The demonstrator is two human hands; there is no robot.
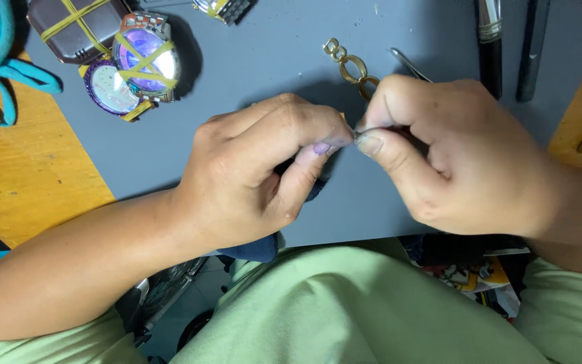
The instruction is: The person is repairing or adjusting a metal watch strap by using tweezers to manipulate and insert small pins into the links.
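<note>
Left hand (257, 168) and right hand (453, 155) brought together over the grey work mat (271, 61), fingertips meeting at the centre of the view. Left thumb and forefinger pinched shut on a small part at the meeting point — too small and too covered to identify. Right thumb and forefinger clenched around a thin metal tool (356, 134), only its tip visible between the two hands. Gold link bracelet (349, 64) lying on the mat just behind the right knuckles, its near end hidden by the hand; whether held or merely touching cannot be told. Tweezers (407, 64) flat on the mat beside the bracelet, partly under the right hand. Two dark pen-shaped tools (490, 40) laid upright in the view at the far right of the mat, well apart from the hands. Cluster of watches bound with yellow rubber bands (144, 57) at the far left corner, close to the mat's left edge. Teal strap (8, 67) on the orange wooden bench (28, 168) beyond that edge. Open mat between the watches and the bracelet, and a bare strip between the hands and the near edge — free room on both. Near edge of the mat directly under the wrists, green-clothed lap (345, 310) below it.
</note>
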